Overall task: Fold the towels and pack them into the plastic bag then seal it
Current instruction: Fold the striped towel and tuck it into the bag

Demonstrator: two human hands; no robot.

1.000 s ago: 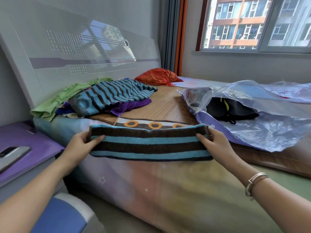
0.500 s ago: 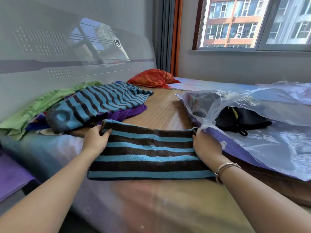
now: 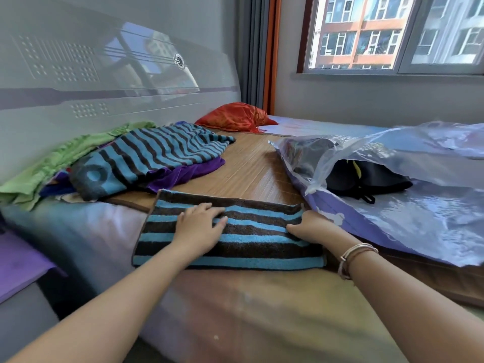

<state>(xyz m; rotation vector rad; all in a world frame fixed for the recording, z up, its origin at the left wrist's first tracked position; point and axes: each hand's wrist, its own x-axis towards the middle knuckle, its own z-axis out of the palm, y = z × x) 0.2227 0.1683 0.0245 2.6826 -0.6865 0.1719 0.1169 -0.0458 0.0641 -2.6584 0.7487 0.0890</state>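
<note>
Left hand (image 3: 200, 224) has slid to the towel (image 3: 235, 231) middle, fingers spread flat; right hand (image 3: 311, 227) pinches its right edge.

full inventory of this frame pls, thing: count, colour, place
Folded striped terry towel: 1, blue and brown, near bed edge under both hands.
Unfolded striped towel: 1, blue and dark, atop pile at left.
Purple cloth: 1, under that towel.
Green cloth: 1, pile's left side by headboard.
Clear plastic bag: 1, open, right of bed, dark items inside.
Orange pillow: 1, far end of bed.
Bamboo mat: 1, tan, mid-bed.
Left hand: flat on folded towel.
Right hand: at towel's right edge; bracelets on wrist.
</note>
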